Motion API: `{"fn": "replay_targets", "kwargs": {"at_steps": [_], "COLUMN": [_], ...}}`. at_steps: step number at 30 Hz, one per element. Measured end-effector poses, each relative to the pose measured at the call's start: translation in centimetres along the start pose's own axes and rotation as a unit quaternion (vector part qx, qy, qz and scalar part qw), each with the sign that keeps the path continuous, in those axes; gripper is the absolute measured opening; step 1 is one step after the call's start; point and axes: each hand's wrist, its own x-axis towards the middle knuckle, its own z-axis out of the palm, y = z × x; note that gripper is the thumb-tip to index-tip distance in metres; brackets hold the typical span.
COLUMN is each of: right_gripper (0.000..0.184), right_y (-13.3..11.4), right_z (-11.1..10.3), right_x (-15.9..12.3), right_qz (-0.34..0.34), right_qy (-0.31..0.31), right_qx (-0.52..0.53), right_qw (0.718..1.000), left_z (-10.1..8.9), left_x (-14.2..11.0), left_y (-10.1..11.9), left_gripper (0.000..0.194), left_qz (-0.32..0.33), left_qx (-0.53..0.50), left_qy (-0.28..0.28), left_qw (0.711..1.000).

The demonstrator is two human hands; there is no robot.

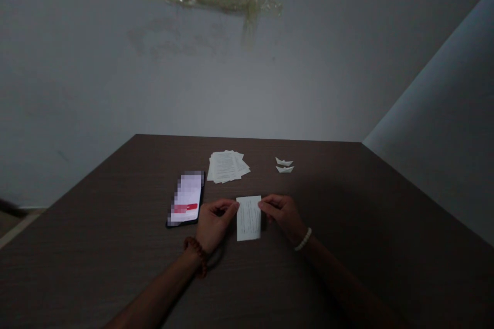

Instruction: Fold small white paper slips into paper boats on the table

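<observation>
A small sheet of printed paper point(249, 220) is held near the front middle of the table, its lines of text facing me. My left hand point(216, 221) pinches its upper left edge between thumb and fingers, a brown bead bracelet on the wrist. On the other side, my right hand point(284, 215) grips the upper right edge the same way; a pale bead bracelet circles that wrist. Whether the paper's lower edge touches the table I cannot tell. Beyond the hands lie two small folded paper boats point(284, 169), one behind the other.
A loose stack of printed sheets point(226, 166) lies behind the held paper. Left of my left hand is a phone point(187, 198) with its screen lit. The dark wooden table point(116, 205) meets a grey wall point(247, 87) carrying yellowed tape point(216, 2).
</observation>
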Motion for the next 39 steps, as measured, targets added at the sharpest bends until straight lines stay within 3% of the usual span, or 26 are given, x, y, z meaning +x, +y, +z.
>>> {"fn": "replay_targets", "kwargs": {"at_steps": [13, 25, 33, 39], "right_gripper": [0.020, 0.019, 0.024, 0.022], "right_y": [0.05, 0.45, 0.06, 0.42], "right_z": [0.06, -0.06, -0.03, -0.17], "right_x": [-0.10, 0.14, 0.29, 0.23], "right_qz": [-0.036, -0.078, -0.020, -0.033], "right_qy": [0.052, 0.107, 0.047, 0.045], "right_qx": [-0.050, -0.089, -0.032, -0.042], "right_qw": [0.997, 0.987, 0.998, 0.998], "left_z": [0.06, 0.48, 0.08, 0.15], "left_x": [0.19, -0.17, -0.15, -0.13], "left_y": [0.01, -0.11, 0.21, 0.53], "left_gripper": [0.030, 0.028, 0.029, 0.028], "left_qz": [-0.032, -0.002, 0.008, -0.024], "left_qx": [-0.041, 0.040, 0.027, -0.013], "left_qy": [-0.032, -0.062, -0.050, -0.056], "left_qw": [0.998, 0.997, 0.998, 0.998]}}
